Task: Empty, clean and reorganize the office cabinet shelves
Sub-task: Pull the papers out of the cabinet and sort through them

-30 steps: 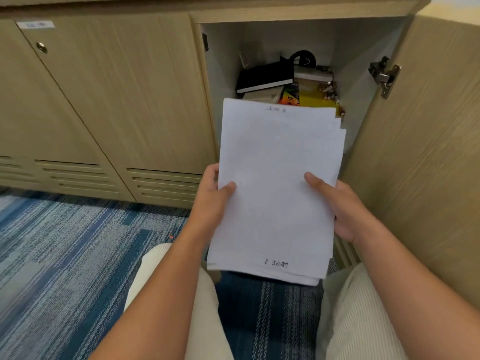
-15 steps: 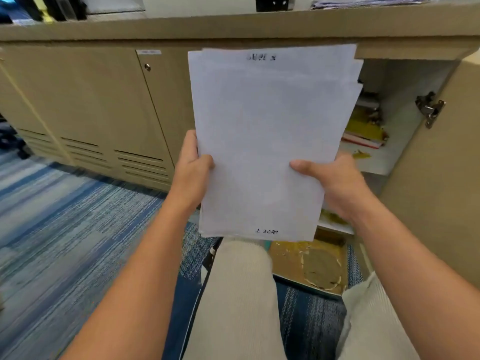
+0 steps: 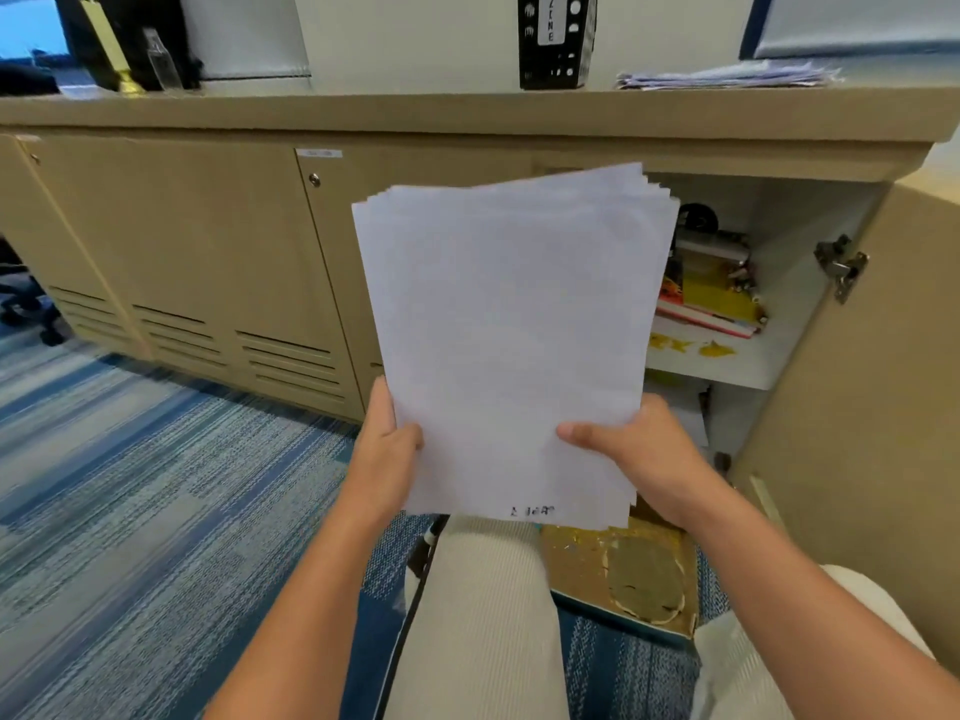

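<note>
Left hand grip: left hand [image 3: 387,457] curled round the lower left edge of the paper stack [image 3: 511,345], thumb on the front face, other fingers hidden behind.
Right hand grip: right hand [image 3: 636,452] pinched the lower right edge, thumb lying flat across the top sheet, fingers behind the sheets.
Paper stack: white sheets, held upright and tilted slightly, fanned unevenly at the top right corner; small dark print near the bottom edge, too blurred to read. Held in front of the open cabinet [image 3: 800,283], above the person's knee [image 3: 488,589].
Cabinet shelf: upper shelf [image 3: 748,374] carried a pile of books [image 3: 714,304] with yellow and red covers; yellow scraps lay on the shelf's front edge.
Door: open door [image 3: 883,407] stood at right, metal hinge [image 3: 841,267] showing.
Floor: worn gold-brown board [image 3: 623,574] lay on the blue striped carpet [image 3: 156,485], between the knees.
Countertop: loose papers [image 3: 727,75] and a black-and-white file box [image 3: 553,39] sat on top.
</note>
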Demonstrator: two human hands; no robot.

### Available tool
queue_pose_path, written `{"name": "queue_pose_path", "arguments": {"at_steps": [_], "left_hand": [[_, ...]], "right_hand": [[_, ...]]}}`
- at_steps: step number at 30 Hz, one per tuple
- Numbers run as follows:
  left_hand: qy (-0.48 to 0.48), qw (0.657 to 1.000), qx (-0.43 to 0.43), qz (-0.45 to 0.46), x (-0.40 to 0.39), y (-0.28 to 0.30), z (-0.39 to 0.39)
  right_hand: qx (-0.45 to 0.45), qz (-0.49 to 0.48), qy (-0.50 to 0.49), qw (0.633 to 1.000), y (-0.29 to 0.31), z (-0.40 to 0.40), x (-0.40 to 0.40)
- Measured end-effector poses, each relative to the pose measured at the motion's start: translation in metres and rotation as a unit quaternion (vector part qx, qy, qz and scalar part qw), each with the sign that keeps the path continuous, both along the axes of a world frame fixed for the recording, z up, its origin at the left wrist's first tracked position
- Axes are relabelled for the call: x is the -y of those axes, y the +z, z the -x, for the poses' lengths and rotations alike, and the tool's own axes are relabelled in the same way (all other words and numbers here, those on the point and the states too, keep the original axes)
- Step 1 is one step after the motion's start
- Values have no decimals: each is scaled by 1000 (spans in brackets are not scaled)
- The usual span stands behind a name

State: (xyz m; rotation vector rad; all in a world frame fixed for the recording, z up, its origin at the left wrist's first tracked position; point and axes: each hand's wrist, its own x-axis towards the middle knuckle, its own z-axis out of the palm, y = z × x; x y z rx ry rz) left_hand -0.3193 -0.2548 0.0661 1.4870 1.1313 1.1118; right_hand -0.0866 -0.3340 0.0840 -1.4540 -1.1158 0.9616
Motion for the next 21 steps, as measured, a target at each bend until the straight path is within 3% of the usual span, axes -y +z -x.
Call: {"name": "queue_pose_path", "arguments": {"at_steps": [4, 8, 16, 21], "left_hand": [[-68, 993, -65, 75, 17, -39, 10], [-117, 984, -76, 110, 4, -32, 7], [-142, 989, -17, -27, -40, 85, -69], [-171, 974, -23, -148, -71, 168, -129]], "right_hand": [[123, 120, 56, 984, -38, -4, 14], [139, 116, 48, 982, -34, -24, 12], [104, -95, -126, 982, 76, -80, -20], [87, -153, -211, 962, 156, -132, -44]]}}
